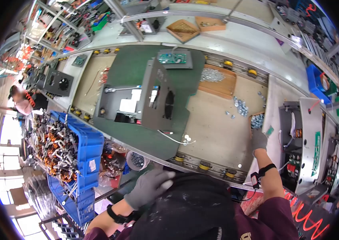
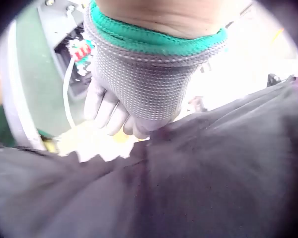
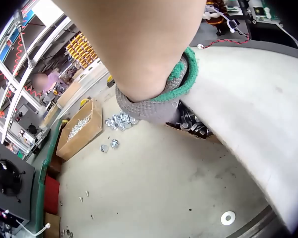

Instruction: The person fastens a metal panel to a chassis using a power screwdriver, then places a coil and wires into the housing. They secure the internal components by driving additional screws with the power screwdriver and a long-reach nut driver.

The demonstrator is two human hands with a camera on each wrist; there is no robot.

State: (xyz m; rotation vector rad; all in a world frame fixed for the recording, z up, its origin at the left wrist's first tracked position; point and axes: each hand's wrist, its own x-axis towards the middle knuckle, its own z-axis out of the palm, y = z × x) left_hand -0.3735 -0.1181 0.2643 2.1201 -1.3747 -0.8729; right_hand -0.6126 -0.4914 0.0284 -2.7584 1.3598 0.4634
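My gloved right hand [image 1: 259, 141] reaches into a small box of bolts [image 1: 257, 121] at the right side of the work surface. In the right wrist view, the grey glove [image 3: 151, 110] overlaps the box's edge beside dark-looking bolts [image 3: 192, 124]; its fingers are hidden. My left hand [image 1: 150, 188], also gloved, hangs by the dark apron [image 1: 185, 204] near the table's front edge. Its fingers [image 2: 107, 110] are loosely bent with nothing in them. Loose bolts [image 1: 240, 106] lie left of the box. Further left stands a grey metal case [image 1: 155, 96] with a fan opening.
A shallow tray [image 1: 227, 91] of small screws lies behind the loose bolts. A green circuit board [image 1: 172, 59] sits behind the case on a green mat [image 1: 131, 60]. Roller rails [image 1: 204, 165] line the table edges. Blue crates [image 1: 87, 148] stand at left, opened units [image 1: 309, 140] at right.
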